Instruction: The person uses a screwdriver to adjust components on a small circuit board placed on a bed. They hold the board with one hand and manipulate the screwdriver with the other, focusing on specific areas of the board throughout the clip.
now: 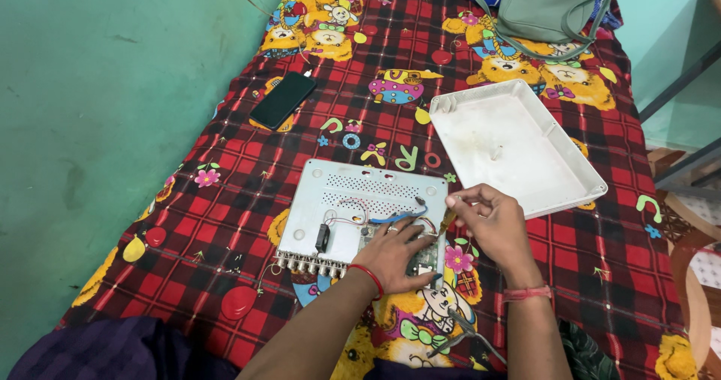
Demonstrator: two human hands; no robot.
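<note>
An opened grey metal electronics chassis (353, 192) lies on the red checked blanket, with thin wires, a small black part and a row of connectors along its near edge. My left hand (394, 256) rests flat on the circuit board at its right end, pressing it down. My right hand (492, 222) pinches a small yellow-handled screwdriver (447, 219) at the chassis's right edge. Both wrists wear red threads.
The white plastic cover (514, 147) lies upside down to the right of the chassis. A black phone (283, 100) lies at the far left, a grey-green bag (548, 8) at the far end. Pliers (458, 335) lie near my right forearm. A green wall runs along the left.
</note>
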